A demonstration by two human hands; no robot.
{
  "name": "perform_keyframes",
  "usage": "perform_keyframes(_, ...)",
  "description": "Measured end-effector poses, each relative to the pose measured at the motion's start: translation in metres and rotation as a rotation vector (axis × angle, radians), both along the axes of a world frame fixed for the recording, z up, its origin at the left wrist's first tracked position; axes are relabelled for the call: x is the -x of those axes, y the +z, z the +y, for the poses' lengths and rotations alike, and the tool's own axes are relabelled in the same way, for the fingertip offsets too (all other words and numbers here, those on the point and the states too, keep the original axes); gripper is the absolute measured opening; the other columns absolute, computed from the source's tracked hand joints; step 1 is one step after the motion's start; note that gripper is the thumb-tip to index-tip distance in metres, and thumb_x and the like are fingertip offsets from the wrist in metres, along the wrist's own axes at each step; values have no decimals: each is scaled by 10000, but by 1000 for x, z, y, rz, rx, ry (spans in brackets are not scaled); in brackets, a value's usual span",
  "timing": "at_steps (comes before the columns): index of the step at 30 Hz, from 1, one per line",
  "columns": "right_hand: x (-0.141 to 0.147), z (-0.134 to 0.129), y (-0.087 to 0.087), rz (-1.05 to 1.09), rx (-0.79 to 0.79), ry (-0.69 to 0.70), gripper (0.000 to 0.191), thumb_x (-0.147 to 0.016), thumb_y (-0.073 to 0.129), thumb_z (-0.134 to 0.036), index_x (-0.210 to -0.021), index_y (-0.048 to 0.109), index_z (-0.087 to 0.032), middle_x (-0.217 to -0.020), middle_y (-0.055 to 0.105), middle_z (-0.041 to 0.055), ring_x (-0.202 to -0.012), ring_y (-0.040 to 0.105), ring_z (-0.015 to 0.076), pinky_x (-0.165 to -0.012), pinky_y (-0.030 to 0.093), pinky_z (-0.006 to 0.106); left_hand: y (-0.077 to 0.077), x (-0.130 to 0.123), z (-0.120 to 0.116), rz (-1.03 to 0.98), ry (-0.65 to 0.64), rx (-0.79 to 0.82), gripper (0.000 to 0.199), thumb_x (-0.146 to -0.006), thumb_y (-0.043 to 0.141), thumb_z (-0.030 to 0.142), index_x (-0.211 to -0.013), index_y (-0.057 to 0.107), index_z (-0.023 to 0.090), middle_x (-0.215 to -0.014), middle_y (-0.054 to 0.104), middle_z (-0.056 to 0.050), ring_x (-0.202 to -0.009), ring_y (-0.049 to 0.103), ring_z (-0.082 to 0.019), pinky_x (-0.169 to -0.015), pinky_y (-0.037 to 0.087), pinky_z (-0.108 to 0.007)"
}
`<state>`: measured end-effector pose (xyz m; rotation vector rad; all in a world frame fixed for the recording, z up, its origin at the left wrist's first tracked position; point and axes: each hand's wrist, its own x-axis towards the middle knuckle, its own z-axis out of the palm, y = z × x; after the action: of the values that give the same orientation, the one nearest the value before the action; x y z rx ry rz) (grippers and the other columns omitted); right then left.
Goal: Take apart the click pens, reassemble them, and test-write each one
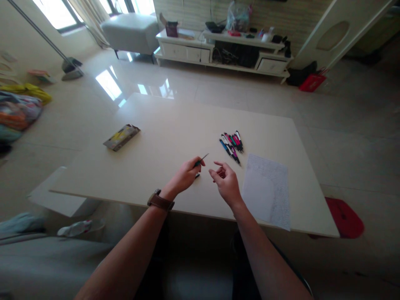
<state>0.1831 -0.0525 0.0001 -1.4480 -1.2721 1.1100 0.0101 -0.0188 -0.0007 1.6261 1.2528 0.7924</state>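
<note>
My left hand point(190, 171), with a watch on a brown strap at its wrist, is closed around a pen part point(197, 163). Its body is dark teal, and a thin, stick-like end points up to the right. A small dark piece point(197, 176) shows just under that hand; I cannot tell whether it is held. My right hand point(224, 179) hovers close by to the right, fingers loosely bent and apart, with nothing visible in them. Beyond it lies a group of several pens point(231, 146) in blue, white, pink, green and purple with black parts.
Right of my right hand, a sheet of paper point(265, 189) covered in small marks lies on the white table point(168, 125). A grey and yellow box point(121, 137) sits at the left. A red stool point(345, 218) stands beyond the right edge, a low cabinet point(184, 52) across the floor.
</note>
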Motion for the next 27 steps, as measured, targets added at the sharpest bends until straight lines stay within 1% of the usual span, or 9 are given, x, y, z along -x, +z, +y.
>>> perform_keyframes(3,0,-1,0,-25,-8,1,323,-830,658,-364,-1096,632,-182,-729,597,-11,-632,569,145,-600,476,271,-2,17,8,126,142,22,146,-846,513,304,-854,590,181,-673,515,25,-638,456,-133,-592,342,-260)
perform_keyframes(5,-1,-1,-1,-42,-5,9,257,-838,632,-340,-1045,631,-189,-736,601,-5,-632,572,146,-594,476,271,-7,25,10,242,190,69,148,-810,574,324,-816,602,179,-633,504,29,-592,439,-126,-560,316,-259)
perform_keyframes(7,-1,-1,-1,-65,-4,23,208,-843,611,-327,-997,639,-191,-739,607,2,-628,575,148,-585,474,271,-16,30,9,343,184,117,132,-770,623,306,-798,627,176,-607,511,27,-558,435,-121,-539,302,-260)
perform_keyframes(9,-1,-1,-1,-95,-6,38,176,-842,601,-313,-959,648,-190,-739,615,7,-625,579,148,-579,470,271,-25,30,7,424,144,142,118,-742,658,287,-778,652,175,-603,526,18,-551,442,-122,-532,300,-260)
perform_keyframes(12,-1,-2,1,-142,-9,56,149,-838,592,-288,-928,657,-188,-740,634,12,-621,585,148,-579,466,269,-38,27,5,511,87,151,112,-738,680,277,-786,675,176,-613,548,3,-566,458,-131,-541,309,-260)
perform_keyframes(16,-2,-2,4,-204,-33,78,113,-841,579,-262,-871,663,-192,-734,658,13,-603,571,140,-578,447,264,-51,26,9,565,127,147,137,-789,653,268,-885,683,175,-679,591,-20,-617,495,-143,-581,328,-259)
perform_keyframes(18,-2,-3,5,-227,-47,87,103,-842,576,-254,-844,662,-197,-717,659,10,-596,565,139,-581,438,264,-58,26,12,570,146,163,142,-786,662,263,-893,677,171,-702,604,-26,-633,507,-146,-588,331,-257)
perform_keyframes(24,-5,-2,6,-272,-63,117,95,-846,576,-242,-807,656,-209,-720,673,14,-619,589,152,-607,438,274,-80,25,17,572,145,210,87,-785,642,232,-737,644,159,-642,603,-33,-596,487,-146,-561,304,-266)
perform_keyframes(27,-7,-1,4,-293,-50,121,93,-845,579,-238,-795,653,-215,-704,667,9,-619,595,155,-612,439,278,-79,26,20,560,151,196,116,-815,608,227,-728,636,155,-643,599,-41,-615,484,-150,-574,305,-269)
